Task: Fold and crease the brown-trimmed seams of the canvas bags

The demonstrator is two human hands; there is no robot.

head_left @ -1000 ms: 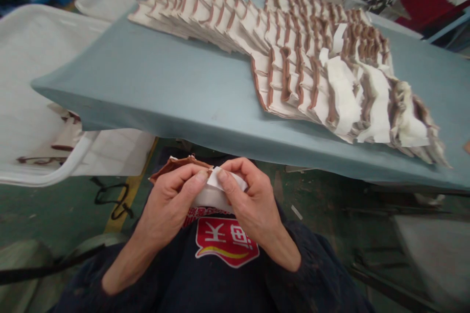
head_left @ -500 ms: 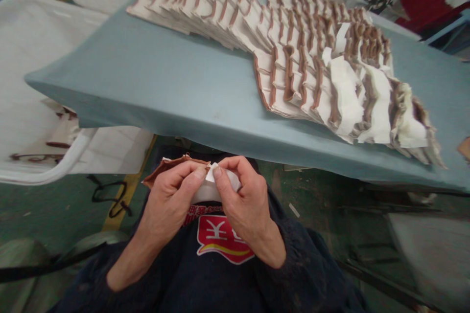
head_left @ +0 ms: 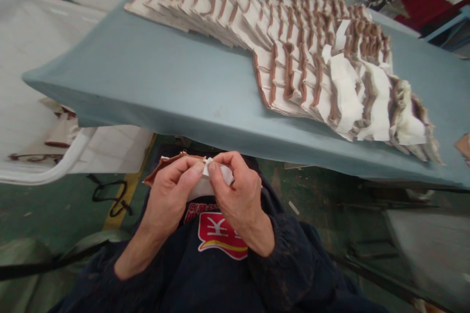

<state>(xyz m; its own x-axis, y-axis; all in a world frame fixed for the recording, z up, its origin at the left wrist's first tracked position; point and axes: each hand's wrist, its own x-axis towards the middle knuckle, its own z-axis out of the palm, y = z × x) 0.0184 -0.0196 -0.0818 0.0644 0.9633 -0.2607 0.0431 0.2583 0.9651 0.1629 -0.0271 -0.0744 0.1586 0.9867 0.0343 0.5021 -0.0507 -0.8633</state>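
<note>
Left hand (head_left: 171, 200) is gripping the brown-edged piece (head_left: 157, 168), thumb pressing against the bent index finger. Right hand (head_left: 240, 198) is pinching a white slip (head_left: 226, 174) between thumb and index finger. Both sets of fingertips are almost meeting, just beside each other.

Piece location: it is sitting at the left hand, its brown edge sticking out past the knuckles on the far left side, its pale part showing in the gap between the hands. White slip is lying under the right thumb, partly showing beside the index finger; rest is hidden. Whether slip and piece are joining, cannot tell.

Both hands are hovering above the dark apron (head_left: 205, 279), near its red logo (head_left: 220, 235), just short of the blue-grey table (head_left: 147, 68). Overlapping rows of brown-and-white pieces (head_left: 293, 73) are lying on the table, well apart from the hands. White bin (head_left: 79, 149) is standing left, holding similar scraps (head_left: 60, 132).
</note>
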